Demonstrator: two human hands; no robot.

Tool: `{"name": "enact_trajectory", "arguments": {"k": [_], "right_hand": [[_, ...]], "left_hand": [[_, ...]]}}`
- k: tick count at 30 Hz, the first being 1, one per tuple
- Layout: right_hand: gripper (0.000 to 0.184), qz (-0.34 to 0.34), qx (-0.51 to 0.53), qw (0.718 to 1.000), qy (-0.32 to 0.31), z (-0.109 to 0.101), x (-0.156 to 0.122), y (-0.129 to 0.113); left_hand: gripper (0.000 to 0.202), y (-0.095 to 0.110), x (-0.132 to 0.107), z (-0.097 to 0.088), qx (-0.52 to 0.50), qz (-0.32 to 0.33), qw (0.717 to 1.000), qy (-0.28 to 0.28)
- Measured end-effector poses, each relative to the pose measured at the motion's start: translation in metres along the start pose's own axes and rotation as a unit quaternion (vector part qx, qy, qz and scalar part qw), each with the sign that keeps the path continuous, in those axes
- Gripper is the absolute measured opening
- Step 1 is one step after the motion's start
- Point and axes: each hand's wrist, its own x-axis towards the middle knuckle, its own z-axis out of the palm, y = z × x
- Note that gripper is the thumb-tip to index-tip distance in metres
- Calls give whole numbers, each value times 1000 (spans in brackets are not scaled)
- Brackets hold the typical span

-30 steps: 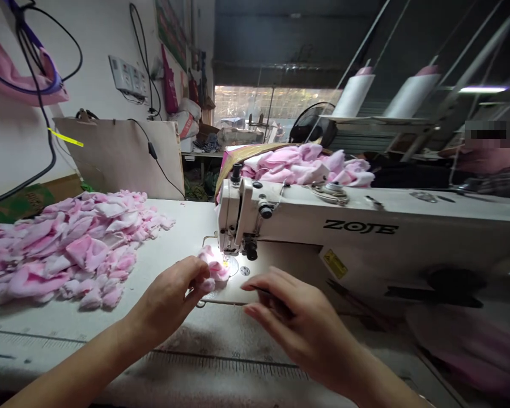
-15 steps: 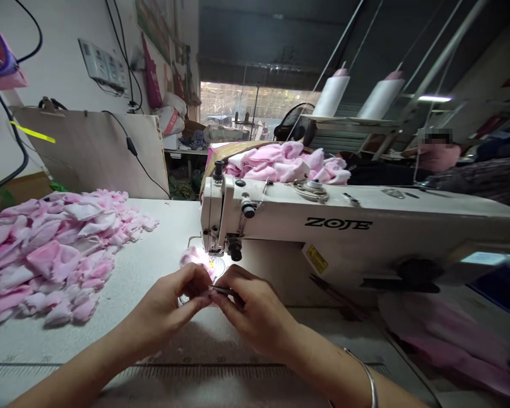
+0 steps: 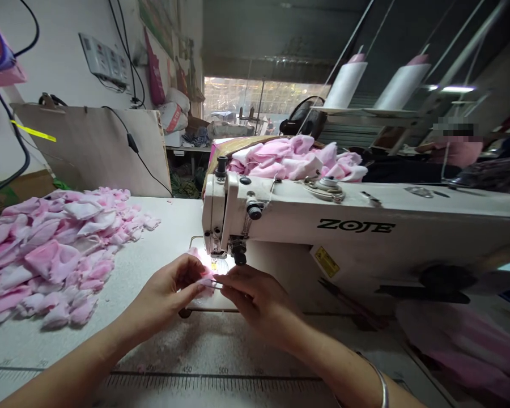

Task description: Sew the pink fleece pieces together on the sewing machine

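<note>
My left hand (image 3: 170, 292) is closed in a pinch on a small piece of pink and white fabric (image 3: 207, 277), just in front of the lit needle area. My right hand (image 3: 255, 292) is closed round slim metal tweezers (image 3: 216, 284), whose two thin prongs point left and meet the fabric's edge. Part of the fabric lies beside the presser foot (image 3: 213, 264) of the white sewing machine (image 3: 276, 212). The right fingers cover most of the tweezers.
A heap of pink and white fabric pieces (image 3: 55, 255) lies on the table at left. More pieces (image 3: 297, 156) are piled behind the machine. Scissors (image 3: 344, 300) rest under its arm. A ruler strip (image 3: 187, 382) runs along the front edge. Another person (image 3: 457, 150) is at far right.
The view has shifted slightly left. My hands have drawn a little apart, so more of the pink fabric and the tweezers' prongs show between them.
</note>
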Motion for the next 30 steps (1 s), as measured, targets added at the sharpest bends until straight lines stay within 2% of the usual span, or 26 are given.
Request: {"name": "enact_trajectory", "arguments": {"k": [4, 10, 15, 18, 20, 22, 24, 27, 30], "right_hand": [[25, 41, 12, 999, 5, 2, 0, 8], [18, 54, 20, 998, 10, 1, 1, 9], [11, 83, -25, 996, -6, 1, 0, 2], [10, 104, -62, 992, -39, 0, 0, -4], [9, 131, -72, 987, -60, -4, 2, -5], [9, 162, -65, 981, -84, -9, 5, -2], [10, 197, -39, 973, -118, -14, 10, 5], [11, 230, -6, 963, -143, -22, 17, 19], [12, 223, 25, 965, -137, -25, 21, 30]], "left_hand": [[25, -7, 4, 1, 0, -2, 1000, -4], [26, -6, 4, 3, 39, -8, 999, -3], [26, -5, 2, 3, 107, -5, 994, 5], [28, -5, 0, 1, 206, 18, 978, 6], [25, -2, -1, 0, 328, 82, 941, 19], [21, 2, 0, -2, 458, 173, 872, 16], [19, 7, 5, -3, 554, 243, 796, -17], [18, 9, 17, 0, 644, 279, 711, -50], [19, 0, 27, 6, 696, 262, 668, -22]]}}
